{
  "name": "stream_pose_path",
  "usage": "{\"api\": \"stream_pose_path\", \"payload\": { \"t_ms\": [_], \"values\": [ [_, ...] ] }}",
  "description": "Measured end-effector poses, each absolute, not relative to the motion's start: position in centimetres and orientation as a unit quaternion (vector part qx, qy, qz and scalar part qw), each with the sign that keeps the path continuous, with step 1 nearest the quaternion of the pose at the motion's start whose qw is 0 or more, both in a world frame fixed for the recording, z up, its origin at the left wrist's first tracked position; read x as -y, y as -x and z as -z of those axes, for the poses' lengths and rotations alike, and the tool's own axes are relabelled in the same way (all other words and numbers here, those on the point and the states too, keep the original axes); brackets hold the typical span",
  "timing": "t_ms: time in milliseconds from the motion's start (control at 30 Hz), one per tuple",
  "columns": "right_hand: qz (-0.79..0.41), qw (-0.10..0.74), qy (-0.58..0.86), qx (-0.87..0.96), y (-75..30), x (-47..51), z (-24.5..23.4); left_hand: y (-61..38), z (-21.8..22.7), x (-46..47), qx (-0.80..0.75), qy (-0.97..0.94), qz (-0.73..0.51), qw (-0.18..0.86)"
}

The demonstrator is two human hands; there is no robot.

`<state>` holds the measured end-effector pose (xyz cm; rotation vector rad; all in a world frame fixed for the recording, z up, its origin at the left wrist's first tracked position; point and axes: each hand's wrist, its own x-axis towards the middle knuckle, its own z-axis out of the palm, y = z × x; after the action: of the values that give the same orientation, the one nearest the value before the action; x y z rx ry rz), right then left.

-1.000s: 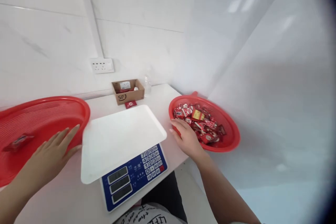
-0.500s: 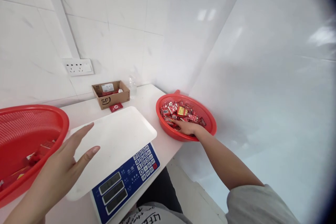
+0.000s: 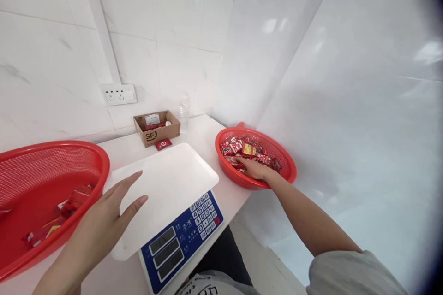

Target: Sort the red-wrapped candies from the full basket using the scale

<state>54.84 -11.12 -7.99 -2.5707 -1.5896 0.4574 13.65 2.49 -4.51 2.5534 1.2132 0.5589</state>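
Observation:
My right hand (image 3: 256,170) reaches into the small red basket (image 3: 287,179) at the right and rests on the pile of red snack packets (image 3: 246,149); its fingers lie among them and I cannot see a grip. My left hand (image 3: 110,214) hovers with fingers stretched out over the left edge of the white pan (image 3: 173,184) of the blue scale (image 3: 183,235), holding nothing. The large red basket (image 3: 51,170) at the left holds a few packets (image 3: 74,198).
A small cardboard box (image 3: 157,128) stands by the back wall with a red packet (image 3: 163,144) in front of it and a clear bottle (image 3: 184,113) beside it. A wall socket (image 3: 118,94) is above. White walls close in at the back and right.
My right hand went from the small basket's near rim into the packets. My left hand left the large basket's rim and came over the scale pan. The view shifted.

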Motion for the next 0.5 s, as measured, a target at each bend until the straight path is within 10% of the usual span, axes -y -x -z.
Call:
{"api": "stream_pose_path", "payload": {
  "t_ms": [500],
  "values": [
    [-0.028,0.221,0.878,0.423,-54.2,12.5,4.6,-13.1,4.1,-2.7,-0.429,-0.871,-0.184,0.152]
  ]
}}
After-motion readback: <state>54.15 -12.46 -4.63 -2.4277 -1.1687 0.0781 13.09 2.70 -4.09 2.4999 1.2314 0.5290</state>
